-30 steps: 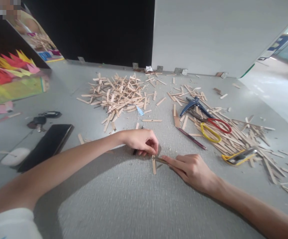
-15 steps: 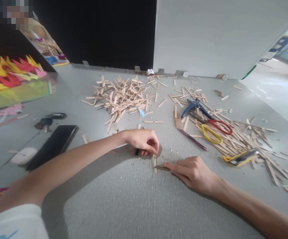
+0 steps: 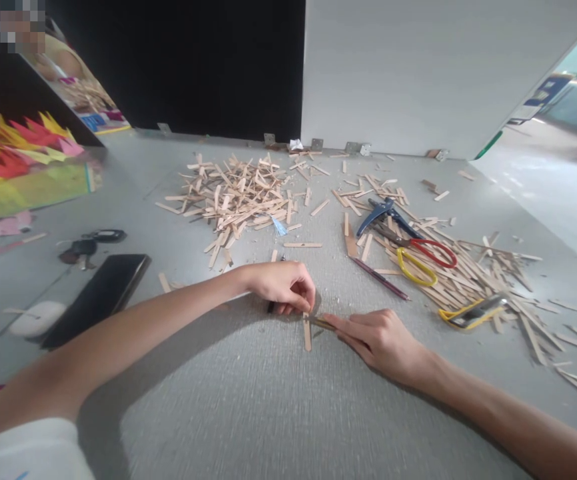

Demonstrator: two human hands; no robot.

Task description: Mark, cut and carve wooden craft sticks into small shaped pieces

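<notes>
A short wooden craft stick (image 3: 307, 333) lies upright-on-the-page on the grey table (image 3: 248, 400) in front of me. My left hand (image 3: 283, 285) pinches its top end against the table; a dark object sticks out under that hand. My right hand (image 3: 378, 340) holds a thin flat tool (image 3: 322, 323) with its tip touching the stick from the right.
A heap of wooden sticks (image 3: 233, 197) lies behind my left hand. To the right are more sticks (image 3: 473, 277), blue pliers (image 3: 381, 213), red-and-yellow scissors (image 3: 421, 260), a pencil (image 3: 381, 279) and a yellow cutter (image 3: 471, 313). A black phone (image 3: 98, 297) and keys (image 3: 86, 245) lie left.
My right hand and the tool tip have slid a little up along the stick, after sitting lower on it half a second ago. My left hand keeps its hold.
</notes>
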